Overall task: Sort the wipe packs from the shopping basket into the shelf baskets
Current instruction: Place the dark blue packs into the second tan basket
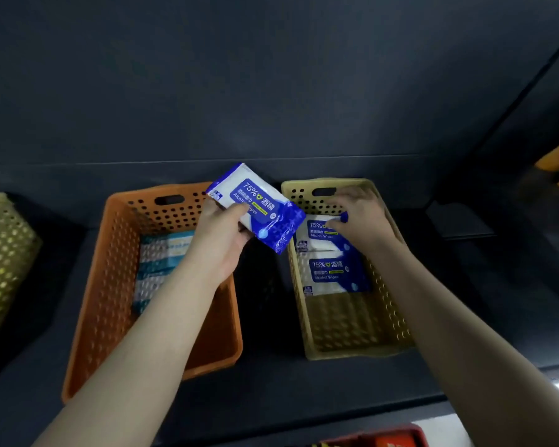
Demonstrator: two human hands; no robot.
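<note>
- The held alcohol wipe pack [255, 204], blue and white, is in the air above the gap between two shelf baskets. Its long axis runs from far-left to near-right, and the near-right end hangs just beside the left rim of the tan shelf basket [352, 333].
- The left hand [223, 230] grips this pack from below at its left half, with the thumb across the printed face.
- The move to come is judged to be a short one to the right. The two packs with the same print lie in the tan shelf basket, so the held pack belongs there.
- The right hand [359, 214] is inside the far end of that basket. Its fingers are curled over the blue edge of the rear alcohol wipe pack [318, 235] and seem to pinch it.
- The front alcohol wipe pack [336, 274] lies flat just in front of the rear one. The near half of the basket floor is bare, so there is place for the held pack.
- The orange shelf basket [110, 269] stands under the left forearm and holds teal-striped wipe packs [162, 262] of another kind.
- Both baskets stand on the dark shelf [271, 382]. A yellow-green basket [0, 253] is at its left edge, and the red shopping basket [384, 438] shows at the bottom.
</note>
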